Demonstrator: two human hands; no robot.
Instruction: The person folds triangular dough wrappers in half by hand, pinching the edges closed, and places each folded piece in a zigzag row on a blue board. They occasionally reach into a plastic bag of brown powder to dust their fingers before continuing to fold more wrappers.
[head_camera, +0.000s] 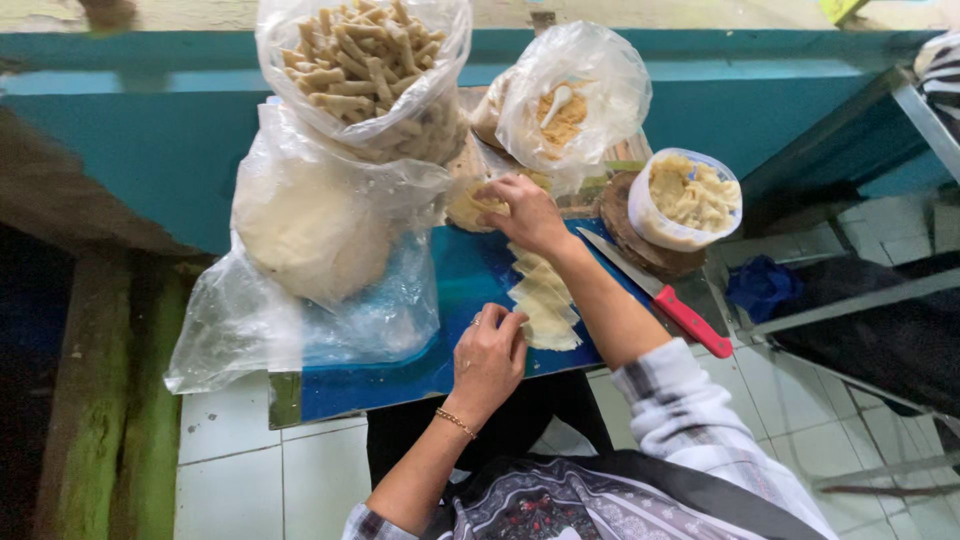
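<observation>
— What's the left hand (490, 355) doing?
— Fingers curled together, pinching the near edge of a row of pale dough squares (545, 300) on the blue tabletop (460, 280).
— And the right hand (525, 212)?
— Beyond the row's far end, fingers bent down onto a stack of thin round wrappers (470, 207); whether it pinches one, I cannot tell.
— Anything beside it?
— A red-handled knife (665, 296) just right of its forearm, a tub of filling (688, 198) further right, and a bag of fried sticks (365, 65) beyond to the left.

Clear plastic bags (330, 200) on blue table (450, 290)
</observation>
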